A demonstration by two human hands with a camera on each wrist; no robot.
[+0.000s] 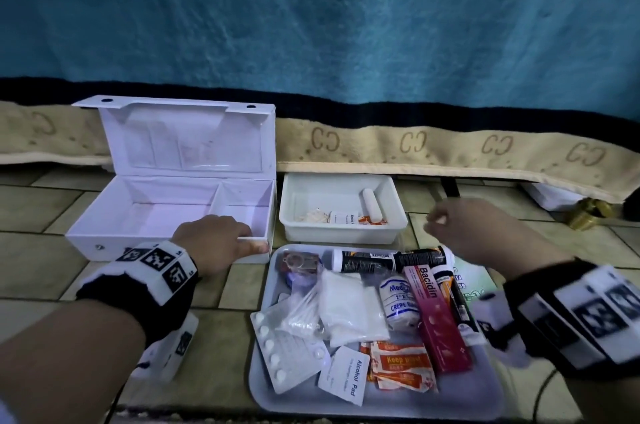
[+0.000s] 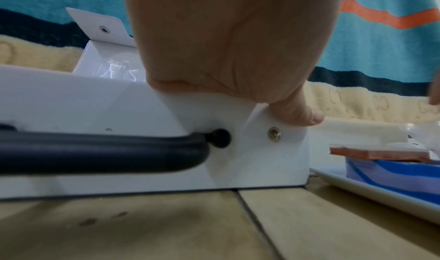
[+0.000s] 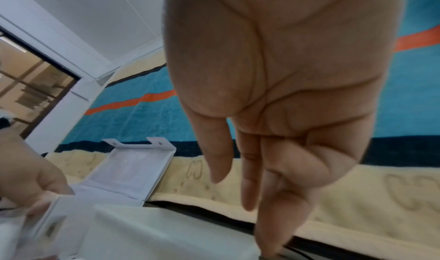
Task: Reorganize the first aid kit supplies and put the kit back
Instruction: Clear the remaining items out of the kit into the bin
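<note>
The white first aid kit box stands open on the tiled floor at the left, lid upright, both compartments empty. My left hand grips its front right rim, fingers curled over the edge and thumb on the outer wall. A grey tray in front holds the supplies: a pink Bacidin box, a crepe bandage roll, plasters, an alcohol pad, a blister pack and black tubes. My right hand hovers above the tray's far right corner, fingers relaxed, holding nothing.
A white bin with a few small items sits behind the tray, right of the box. A bed edge with a blue and beige blanket runs along the back. The box's black handle faces me.
</note>
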